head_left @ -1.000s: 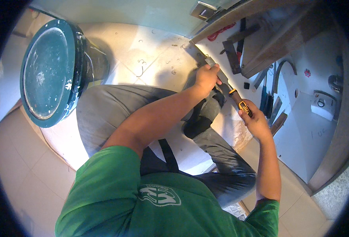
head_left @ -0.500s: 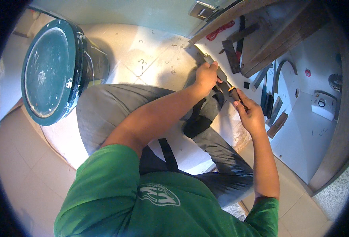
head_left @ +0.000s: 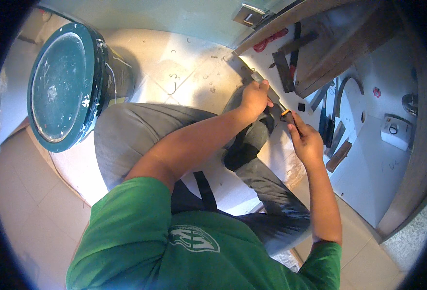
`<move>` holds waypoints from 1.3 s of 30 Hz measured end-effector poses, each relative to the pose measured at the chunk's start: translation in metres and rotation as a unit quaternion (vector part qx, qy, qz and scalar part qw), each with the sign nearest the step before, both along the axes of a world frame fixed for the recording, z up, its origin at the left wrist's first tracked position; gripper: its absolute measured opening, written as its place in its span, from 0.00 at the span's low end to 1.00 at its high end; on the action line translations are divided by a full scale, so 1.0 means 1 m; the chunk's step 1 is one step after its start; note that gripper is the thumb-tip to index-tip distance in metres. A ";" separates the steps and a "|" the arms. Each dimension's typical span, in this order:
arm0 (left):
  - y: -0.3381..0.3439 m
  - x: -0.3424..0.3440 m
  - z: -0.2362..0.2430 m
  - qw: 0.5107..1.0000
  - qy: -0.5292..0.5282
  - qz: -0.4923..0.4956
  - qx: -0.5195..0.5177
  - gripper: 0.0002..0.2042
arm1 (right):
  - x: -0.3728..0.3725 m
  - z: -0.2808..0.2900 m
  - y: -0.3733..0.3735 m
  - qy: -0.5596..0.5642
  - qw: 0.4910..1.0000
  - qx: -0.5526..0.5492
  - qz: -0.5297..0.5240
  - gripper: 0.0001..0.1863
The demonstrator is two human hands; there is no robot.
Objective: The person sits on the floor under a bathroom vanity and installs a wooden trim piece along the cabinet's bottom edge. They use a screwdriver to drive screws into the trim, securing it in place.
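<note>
My right hand (head_left: 304,140) is closed on the dark, orange-ringed handle (head_left: 287,117) of a long hand tool with a flat metal part. Farther up, my left hand (head_left: 257,96) is closed on that tool's flat part (head_left: 257,77), which lies along the inner edge of an open cabinet, above my bent leg with a black knee pad (head_left: 237,157). The tool's tip is too small to make out. Small curled shavings (head_left: 174,82) lie scattered on the pale tiles beside my hands.
A paint-spattered bucket with a teal lid (head_left: 63,87) stands at left, near a pale wall (head_left: 165,14). The wooden cabinet (head_left: 407,193) at right holds dark bars (head_left: 283,67), a red coiled cord (head_left: 269,39), several tools (head_left: 328,125), a wooden piece (head_left: 339,155) and a white box (head_left: 396,130).
My right hand and the handle have moved slightly up and to the left since a second ago. My left hand stays gripped at much the same place.
</note>
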State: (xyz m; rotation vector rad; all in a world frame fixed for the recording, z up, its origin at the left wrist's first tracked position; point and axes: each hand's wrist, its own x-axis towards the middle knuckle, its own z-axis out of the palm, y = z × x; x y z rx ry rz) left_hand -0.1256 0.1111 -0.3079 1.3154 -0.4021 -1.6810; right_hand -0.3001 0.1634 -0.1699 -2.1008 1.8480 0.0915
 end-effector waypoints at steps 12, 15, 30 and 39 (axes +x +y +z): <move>-0.003 0.011 0.009 1.000 0.005 0.002 -0.005 0.19 | 0.001 -0.012 -0.003 -0.005 0.999 -0.035 0.024 0.23; 0.000 0.007 0.002 1.000 0.020 0.014 -0.002 0.19 | 0.002 -0.009 -0.003 -0.009 0.999 -0.016 0.026 0.22; -0.022 0.028 -0.009 0.999 0.019 0.021 -0.040 0.19 | 0.031 -0.002 -0.022 0.025 0.998 -0.035 0.039 0.23; 0.004 -0.001 0.001 0.999 0.014 -0.004 -0.029 0.20 | -0.003 -0.007 0.010 -0.029 0.999 -0.044 0.012 0.22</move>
